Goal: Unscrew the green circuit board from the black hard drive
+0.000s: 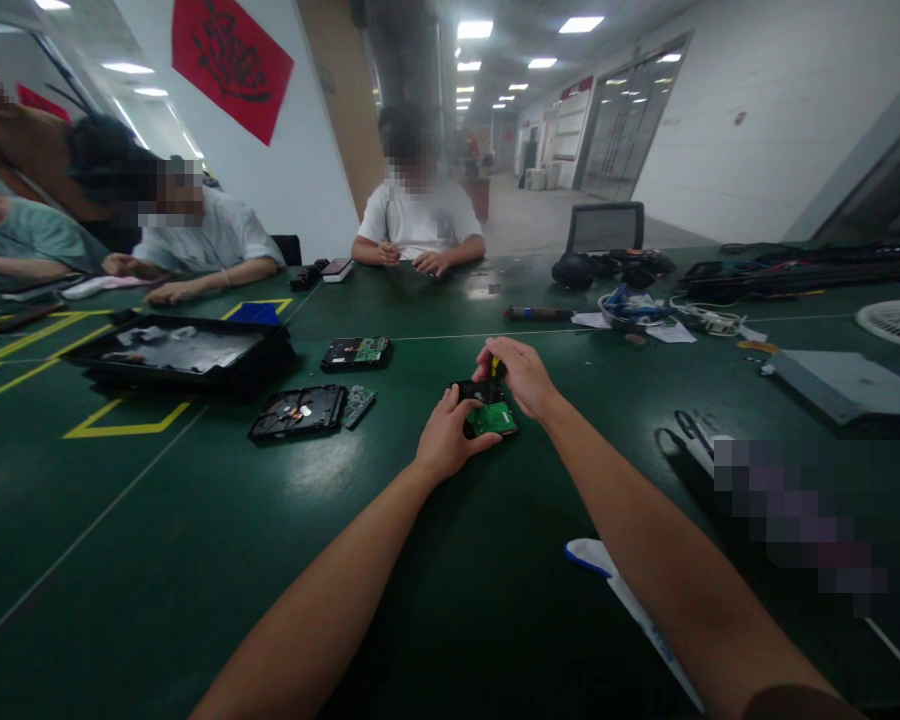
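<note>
A small hard drive with a green circuit board (493, 417) lies on the dark green table (270, 560) in front of me. My left hand (447, 437) is closed on its near left side and steadies it. My right hand (516, 374) is curled around a small yellow-handled screwdriver (495, 366) whose tip points down at the far edge of the drive.
To the left lie an opened drive (300, 411), another drive with a board (356, 351) and a black tray (184, 352). Scissors (694, 430) and a grey box (847, 383) sit to the right. Three people sit at the far side. A white strip (630, 600) lies near my right arm.
</note>
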`<state>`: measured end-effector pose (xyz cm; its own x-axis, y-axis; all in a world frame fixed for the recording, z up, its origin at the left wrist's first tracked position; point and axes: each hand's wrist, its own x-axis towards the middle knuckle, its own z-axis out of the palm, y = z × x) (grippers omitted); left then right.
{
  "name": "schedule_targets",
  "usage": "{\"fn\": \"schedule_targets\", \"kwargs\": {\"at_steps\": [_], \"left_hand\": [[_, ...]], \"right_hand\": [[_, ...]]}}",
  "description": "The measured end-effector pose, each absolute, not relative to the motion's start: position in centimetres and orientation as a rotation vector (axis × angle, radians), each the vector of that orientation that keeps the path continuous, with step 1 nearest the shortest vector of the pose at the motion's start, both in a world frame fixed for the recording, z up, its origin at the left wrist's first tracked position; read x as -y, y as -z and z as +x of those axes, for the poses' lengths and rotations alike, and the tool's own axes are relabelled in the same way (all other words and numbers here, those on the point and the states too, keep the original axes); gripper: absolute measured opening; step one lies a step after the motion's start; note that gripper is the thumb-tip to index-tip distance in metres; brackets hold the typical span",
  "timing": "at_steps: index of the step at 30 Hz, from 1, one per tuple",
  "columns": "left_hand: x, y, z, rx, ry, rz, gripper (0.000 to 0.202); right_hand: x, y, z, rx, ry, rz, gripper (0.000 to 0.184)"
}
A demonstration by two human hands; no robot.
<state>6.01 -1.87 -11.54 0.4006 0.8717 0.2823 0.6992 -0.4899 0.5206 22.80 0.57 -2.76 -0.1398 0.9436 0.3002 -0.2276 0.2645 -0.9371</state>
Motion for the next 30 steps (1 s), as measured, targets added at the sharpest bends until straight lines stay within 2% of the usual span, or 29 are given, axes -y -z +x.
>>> {"fn": "schedule_targets", "kwargs": {"at_steps": [7,14,24,30], "left_hand": [[1.97,11.35,5.93,-1.363,-0.749,2.346,0.065],[1.9,11.32,5.95,-1.359,-0.748,2.332,0.064],[1.95,11.22,5.98,-1.355,-0.748,2.331,0.064],[1.95,11.16,5.92,-1.338,-0.754,2.338,0.063]], "right_hand": [[-0.65,2.82,23.1,1.321,-1.16,-0.751,0.041],[-0.77,2.71,23.24,1.346,-1.047,-0.814,0.024],[-0.66,2.82,23.04,1.29,-1.163,-0.719,0.016],[-0.37,2.43,23.05,1.373,-1.175,-0.744,0.026]]}}
